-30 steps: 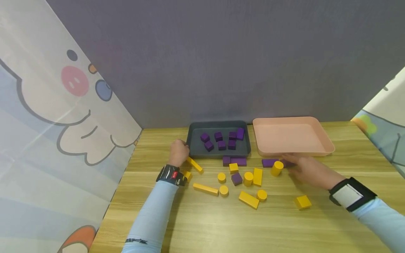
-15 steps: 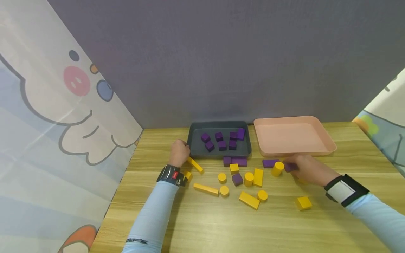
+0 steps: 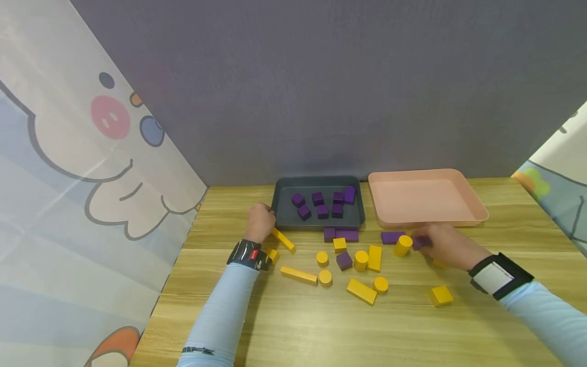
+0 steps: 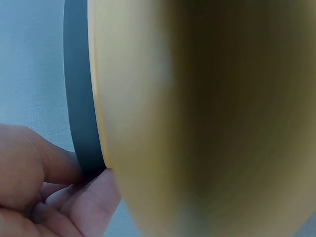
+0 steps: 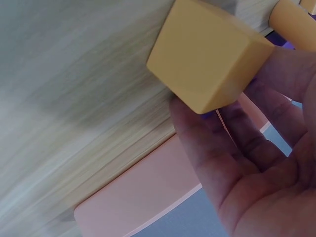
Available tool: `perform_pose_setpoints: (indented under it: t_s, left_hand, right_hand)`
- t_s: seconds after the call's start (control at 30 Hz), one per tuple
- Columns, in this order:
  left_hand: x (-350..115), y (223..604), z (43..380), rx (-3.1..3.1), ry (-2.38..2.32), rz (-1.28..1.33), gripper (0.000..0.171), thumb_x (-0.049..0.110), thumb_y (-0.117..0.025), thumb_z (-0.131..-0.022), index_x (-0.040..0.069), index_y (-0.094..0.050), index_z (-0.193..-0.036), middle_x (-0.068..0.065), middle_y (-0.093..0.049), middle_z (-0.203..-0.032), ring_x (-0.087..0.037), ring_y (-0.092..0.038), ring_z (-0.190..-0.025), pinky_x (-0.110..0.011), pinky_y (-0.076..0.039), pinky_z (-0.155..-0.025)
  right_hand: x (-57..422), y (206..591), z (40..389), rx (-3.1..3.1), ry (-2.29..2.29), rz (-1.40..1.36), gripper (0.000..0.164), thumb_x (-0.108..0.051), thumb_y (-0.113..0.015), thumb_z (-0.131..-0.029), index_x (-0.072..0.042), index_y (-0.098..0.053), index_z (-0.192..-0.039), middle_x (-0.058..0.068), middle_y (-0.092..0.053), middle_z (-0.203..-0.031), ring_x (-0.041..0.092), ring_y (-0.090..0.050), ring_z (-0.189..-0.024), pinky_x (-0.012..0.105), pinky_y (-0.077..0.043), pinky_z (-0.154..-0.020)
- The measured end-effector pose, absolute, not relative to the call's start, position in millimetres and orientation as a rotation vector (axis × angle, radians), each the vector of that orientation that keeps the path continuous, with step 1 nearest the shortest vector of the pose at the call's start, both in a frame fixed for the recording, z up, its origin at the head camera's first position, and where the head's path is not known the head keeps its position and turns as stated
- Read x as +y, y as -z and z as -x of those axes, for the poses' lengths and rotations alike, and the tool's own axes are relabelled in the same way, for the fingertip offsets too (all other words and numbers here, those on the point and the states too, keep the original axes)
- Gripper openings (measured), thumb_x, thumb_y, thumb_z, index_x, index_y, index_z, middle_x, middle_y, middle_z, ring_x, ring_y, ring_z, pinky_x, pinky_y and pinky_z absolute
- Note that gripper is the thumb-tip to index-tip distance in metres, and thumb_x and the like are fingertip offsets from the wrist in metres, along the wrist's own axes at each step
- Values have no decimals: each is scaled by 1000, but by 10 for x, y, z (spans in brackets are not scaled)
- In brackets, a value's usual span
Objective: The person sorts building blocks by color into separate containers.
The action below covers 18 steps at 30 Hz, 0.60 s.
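My left hand (image 3: 261,223) is at the left side of the dark grey tray (image 3: 293,227), and in the left wrist view its thumb and fingers pinch the tray's rim (image 4: 81,94). Several purple blocks lie inside that tray. Just in front of the pink tray (image 3: 426,223), my right hand (image 3: 451,245) grips a purple block (image 3: 420,242) with fingertips and thumb. In the right wrist view, a yellow cube (image 5: 202,59) hides most of that block. Left of the gripped block stand a yellow cylinder (image 3: 403,245) and a flat purple block (image 3: 392,237).
Several yellow blocks, such as a long bar (image 3: 299,275) and a flat brick (image 3: 362,291), are scattered over the wooden table (image 3: 321,331). Two purple blocks (image 3: 347,235) lie against the dark tray's front. A grey panel (image 3: 321,92) stands behind both trays.
My right hand has moved slightly left, its fingers going from reaching over the purple block to gripping it. The left hand stays at the dark tray's edge.
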State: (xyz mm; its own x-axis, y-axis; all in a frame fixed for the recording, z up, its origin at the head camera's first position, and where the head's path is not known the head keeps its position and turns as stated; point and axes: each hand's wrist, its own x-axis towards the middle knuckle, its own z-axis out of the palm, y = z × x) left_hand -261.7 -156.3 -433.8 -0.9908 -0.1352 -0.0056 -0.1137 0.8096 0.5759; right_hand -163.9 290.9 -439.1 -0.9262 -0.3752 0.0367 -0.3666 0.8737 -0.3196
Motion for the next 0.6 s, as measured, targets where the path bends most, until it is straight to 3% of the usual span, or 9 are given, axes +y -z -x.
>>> perform_pose_setpoints:
  t_s: [0.3,0.6]
  left_hand:
    - [-1555,4326,2617,-2970,940,-216,27,12,-61,-101,-7,-74,-116,-27,-74,-119,-38,-74,-103,-43,-64,-82]
    - [-1550,4313,2609,-2969,954,-232,27,12,-60,-101,-7,-74,-116,-27,-74,-118,-37,-74,-100,-42,-64,-80]
  right_hand:
    - [2948,4337,1618,3006,556,599,24,-4,-88,-79,-17,-77,-95,-8,-68,-85,12,-56,-79,34,-58,-76]
    - [2902,4194,1593,2990,568,555,23,-8,-88,-80,-14,-77,-100,-7,-67,-85,12,-56,-78,32,-58,-74]
